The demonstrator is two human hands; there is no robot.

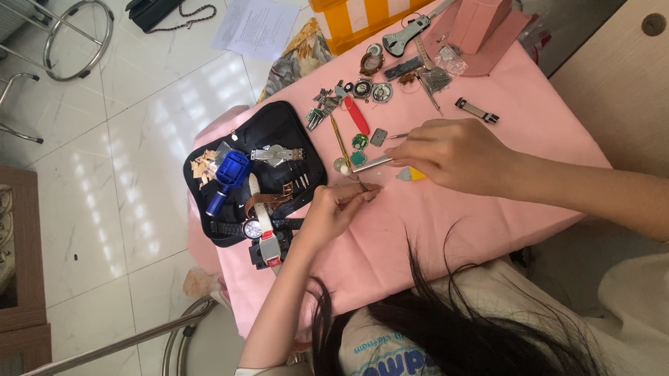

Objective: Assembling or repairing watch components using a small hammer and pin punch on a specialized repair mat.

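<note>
Pink table, tiny watch work
Left hand [335, 207] pinches a small part; right hand [449, 154] holds tweezers [371, 164] near the black tool pouch [272, 130], needing a slow, steady touch.

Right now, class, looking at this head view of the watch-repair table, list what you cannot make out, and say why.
1. The tiny part pinched in the left hand: too small, covered by the fingertips.
2. The tip of the silver tool in the right hand: too fine to identify.
3. The orange striped box: cut off by the top edge.
4. The small parts beside the red-handled tool: too small to name.
</note>
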